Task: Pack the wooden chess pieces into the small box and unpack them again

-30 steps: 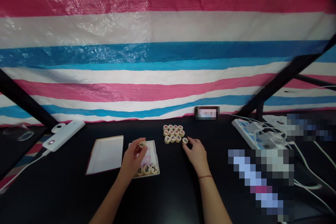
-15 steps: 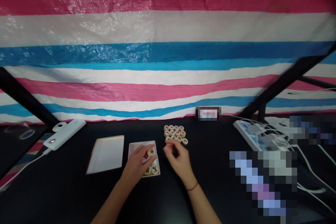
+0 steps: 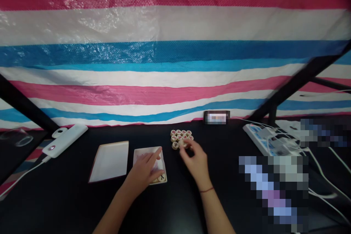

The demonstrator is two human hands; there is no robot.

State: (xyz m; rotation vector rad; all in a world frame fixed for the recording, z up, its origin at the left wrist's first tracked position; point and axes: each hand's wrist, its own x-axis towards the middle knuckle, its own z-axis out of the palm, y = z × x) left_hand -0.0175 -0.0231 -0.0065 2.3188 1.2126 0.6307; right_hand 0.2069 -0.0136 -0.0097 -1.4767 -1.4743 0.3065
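My right hand is at the front row of a block of round Chinese chess pieces, thumb and fingertips closed around one chess piece. The pieces are cream-coloured discs with red or dark characters, lying in rows. My left hand is over a small white box, fingers stretched and apart. Inside the box, a chess piece with a dark character shows at the near right corner. Something pale purple lies partly under my left fingers, its kind unclear. The hand hides much of the box's inside.
A box lid lies left of the box, white inside up. Beyond it is a white device with a cable. A small screen stands at the back. A power strip with tangled cables and a blurred-out item lie right.
My right hand has moved slightly right and closed on a piece in the front row. My left fingers have straightened over the box; the piece between them is no longer visible.
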